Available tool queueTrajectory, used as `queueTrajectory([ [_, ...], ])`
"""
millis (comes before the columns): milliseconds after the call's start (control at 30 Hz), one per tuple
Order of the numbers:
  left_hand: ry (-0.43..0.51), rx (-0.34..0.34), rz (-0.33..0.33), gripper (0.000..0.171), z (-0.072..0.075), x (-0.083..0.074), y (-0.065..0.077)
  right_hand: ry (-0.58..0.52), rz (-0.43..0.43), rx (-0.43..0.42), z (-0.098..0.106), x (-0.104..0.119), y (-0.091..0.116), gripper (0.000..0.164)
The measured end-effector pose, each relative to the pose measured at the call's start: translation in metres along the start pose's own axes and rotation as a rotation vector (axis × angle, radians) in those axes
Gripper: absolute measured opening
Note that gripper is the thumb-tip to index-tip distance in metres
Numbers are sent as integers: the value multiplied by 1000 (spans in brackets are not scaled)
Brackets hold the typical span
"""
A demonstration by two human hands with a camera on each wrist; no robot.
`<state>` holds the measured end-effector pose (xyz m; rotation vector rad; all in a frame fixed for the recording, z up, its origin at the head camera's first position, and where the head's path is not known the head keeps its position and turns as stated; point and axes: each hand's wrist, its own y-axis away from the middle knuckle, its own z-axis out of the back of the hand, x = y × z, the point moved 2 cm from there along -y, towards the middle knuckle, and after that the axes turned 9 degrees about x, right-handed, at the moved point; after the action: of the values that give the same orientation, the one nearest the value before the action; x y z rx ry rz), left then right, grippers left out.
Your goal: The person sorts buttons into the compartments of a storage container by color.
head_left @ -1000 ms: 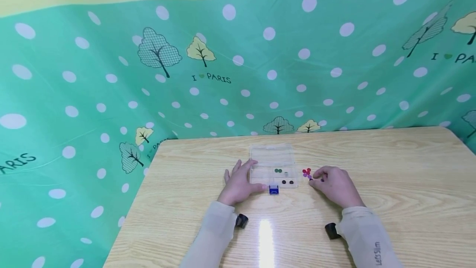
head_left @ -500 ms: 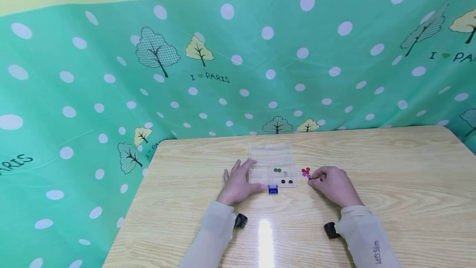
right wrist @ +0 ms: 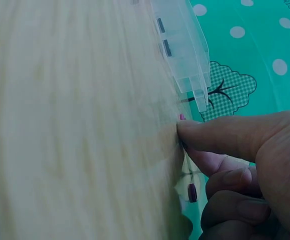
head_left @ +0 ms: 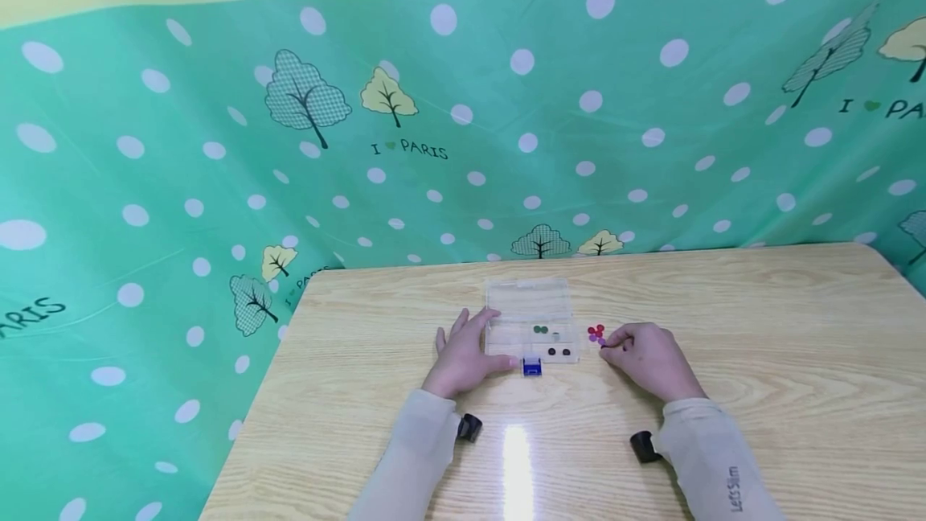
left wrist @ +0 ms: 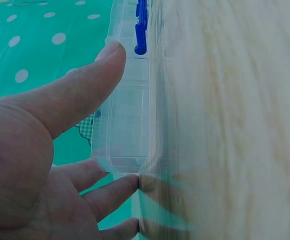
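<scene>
A clear plastic box [head_left: 506, 334] lies with its lid laid back and its blue latch [head_left: 532, 367] at the front. My left hand [head_left: 463, 360] holds its left end, thumb along the front wall [left wrist: 127, 120] and index finger reaching round to the back. Two green discs [head_left: 540, 330] and two black discs [head_left: 559, 352] are inside. Right of the box, my right hand [head_left: 651, 356] pinches a dark purple disc [head_left: 604, 346] between thumb and index finger, the other fingers curled. In the right wrist view another dark disc [right wrist: 192, 192] shows on edge beside the curled fingers.
Several red discs [head_left: 596, 330] and lighter purple discs [head_left: 595, 337] lie close together between the box and my right fingertips. The wooden table [head_left: 760, 328] extends on both sides. A green patterned cloth [head_left: 463, 143] hangs behind its far edge.
</scene>
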<state>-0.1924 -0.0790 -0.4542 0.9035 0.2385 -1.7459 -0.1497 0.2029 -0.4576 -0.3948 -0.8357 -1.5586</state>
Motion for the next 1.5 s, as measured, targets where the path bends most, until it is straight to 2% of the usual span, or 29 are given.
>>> queueTrajectory([
  [267, -3, -3, 3, 82, 1, -1, 0, 35, 5, 10, -2, 3, -2, 12],
  [600, 4, 2, 7, 80, 3, -1, -1, 63, 35, 12, -1, 8, -2, 15],
  [1500, 11, 2, 6, 80, 1, -2, 1, 39, 17, 21, -2, 2, 1, 18],
])
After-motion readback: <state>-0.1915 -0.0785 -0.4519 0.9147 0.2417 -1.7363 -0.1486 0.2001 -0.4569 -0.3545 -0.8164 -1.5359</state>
